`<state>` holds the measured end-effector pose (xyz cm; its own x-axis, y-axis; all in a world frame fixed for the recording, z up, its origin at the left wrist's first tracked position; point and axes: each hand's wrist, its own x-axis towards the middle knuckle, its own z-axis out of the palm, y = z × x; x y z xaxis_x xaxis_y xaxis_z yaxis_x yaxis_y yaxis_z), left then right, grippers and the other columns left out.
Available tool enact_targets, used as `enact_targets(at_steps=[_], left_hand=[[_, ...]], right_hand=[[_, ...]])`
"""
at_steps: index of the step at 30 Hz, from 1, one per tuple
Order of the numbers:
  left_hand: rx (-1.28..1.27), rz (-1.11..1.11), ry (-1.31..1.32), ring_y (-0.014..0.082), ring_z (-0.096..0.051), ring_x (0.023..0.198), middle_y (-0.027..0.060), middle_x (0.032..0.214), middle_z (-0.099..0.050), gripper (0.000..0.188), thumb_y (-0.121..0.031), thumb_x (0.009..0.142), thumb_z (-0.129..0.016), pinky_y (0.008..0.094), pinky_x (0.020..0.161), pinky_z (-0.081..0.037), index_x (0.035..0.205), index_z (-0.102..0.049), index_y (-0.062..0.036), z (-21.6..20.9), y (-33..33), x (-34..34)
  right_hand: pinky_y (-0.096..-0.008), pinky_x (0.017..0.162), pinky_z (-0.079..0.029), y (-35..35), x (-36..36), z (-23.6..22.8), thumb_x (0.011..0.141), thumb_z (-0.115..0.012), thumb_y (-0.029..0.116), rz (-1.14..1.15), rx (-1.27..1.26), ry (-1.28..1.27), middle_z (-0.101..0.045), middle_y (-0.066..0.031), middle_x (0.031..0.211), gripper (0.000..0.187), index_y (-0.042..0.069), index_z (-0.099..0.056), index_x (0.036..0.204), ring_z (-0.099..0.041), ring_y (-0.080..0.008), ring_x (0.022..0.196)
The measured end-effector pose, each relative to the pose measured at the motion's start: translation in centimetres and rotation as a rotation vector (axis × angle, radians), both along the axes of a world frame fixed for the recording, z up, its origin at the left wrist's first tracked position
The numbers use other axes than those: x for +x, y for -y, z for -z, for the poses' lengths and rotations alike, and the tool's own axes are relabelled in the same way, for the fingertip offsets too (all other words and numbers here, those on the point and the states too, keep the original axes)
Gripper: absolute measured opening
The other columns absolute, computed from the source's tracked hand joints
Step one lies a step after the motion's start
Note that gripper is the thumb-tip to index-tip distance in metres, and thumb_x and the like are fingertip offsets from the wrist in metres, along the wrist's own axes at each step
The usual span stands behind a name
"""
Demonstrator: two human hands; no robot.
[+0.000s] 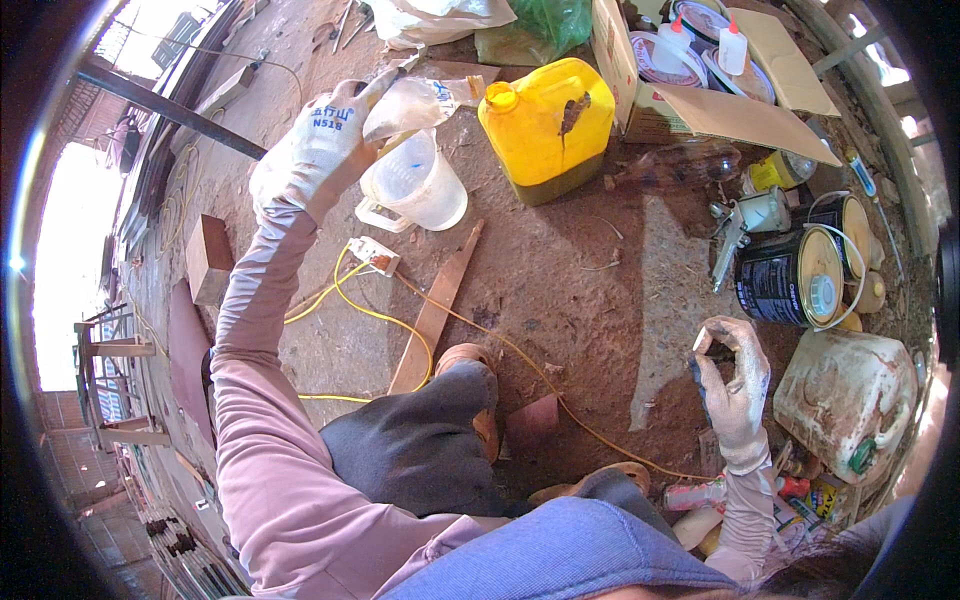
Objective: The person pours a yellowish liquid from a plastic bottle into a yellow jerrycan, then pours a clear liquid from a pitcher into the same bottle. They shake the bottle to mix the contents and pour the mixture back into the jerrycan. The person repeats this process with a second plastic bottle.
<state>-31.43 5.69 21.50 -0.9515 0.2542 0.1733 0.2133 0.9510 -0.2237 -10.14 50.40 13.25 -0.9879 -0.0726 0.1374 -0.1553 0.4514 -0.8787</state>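
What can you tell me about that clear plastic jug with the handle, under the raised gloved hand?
The clear jug looks like translucent plastic, a wide-mouthed measuring pitcher with a looped handle low on its left. It stands slightly tilted on the dirt ground, just left of the yellow canister. The left hand, in a white glove, holds a clear plastic bottle tipped over its mouth. Whether liquid is inside cannot be told.

Jug (415,183) on the floor (560,270), jerrycan (548,125) just right of it, carton (690,100) further right. Bottle (415,100) tilted above jug. Socket (373,255) and plank (435,312) before jug. Tins (795,272) far right, spray gun (740,225) beside them.
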Motion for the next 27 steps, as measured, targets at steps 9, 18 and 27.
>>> enact_targets(at_steps=[9, 18, 27], left_hand=[[-0.121, -0.013, -0.029, 0.0370, -0.062, 0.117, 0.0149, 0.131, -0.060, 0.081, -0.031, 0.079, -0.083, 0.0471, 0.101, -0.049, 0.151, -0.047, -0.0260, 0.2, -0.4, -1.1], [-0.118, 0.108, -0.172, 0.0367, -0.064, 0.106, 0.0144, 0.117, -0.063, 0.050, -0.016, 0.077, -0.076, 0.0479, 0.094, -0.050, 0.124, -0.063, -0.0086, 0.7, 0.7, -1.8], [-0.214, 0.038, -0.166, 0.0337, -0.062, 0.116, 0.0113, 0.130, -0.060, 0.067, -0.017, 0.080, -0.076, 0.0451, 0.102, -0.048, 0.143, -0.055, -0.0237, 1.3, 1.4, -2.9]], right_hand=[[-0.0314, 0.083, -0.054, -0.4, 0.1, 1.0, 0.086, -0.068, -0.007, -0.013, 0.012, -0.033, -0.063, -0.0152, 0.112, 0.032, -0.002, -0.059, 0.116, -0.065, -0.0197, 0.093], [-0.0321, 0.084, -0.054, 0.0, -0.1, 0.8, 0.086, -0.068, -0.007, -0.025, 0.034, -0.068, -0.063, -0.0152, 0.111, 0.030, -0.002, -0.059, 0.114, -0.066, -0.0203, 0.092], [-0.0326, 0.083, -0.054, 0.1, 0.0, 0.5, 0.084, -0.068, -0.008, -0.033, 0.026, -0.038, -0.062, -0.0159, 0.110, 0.030, -0.003, -0.060, 0.113, -0.066, -0.0212, 0.090]])
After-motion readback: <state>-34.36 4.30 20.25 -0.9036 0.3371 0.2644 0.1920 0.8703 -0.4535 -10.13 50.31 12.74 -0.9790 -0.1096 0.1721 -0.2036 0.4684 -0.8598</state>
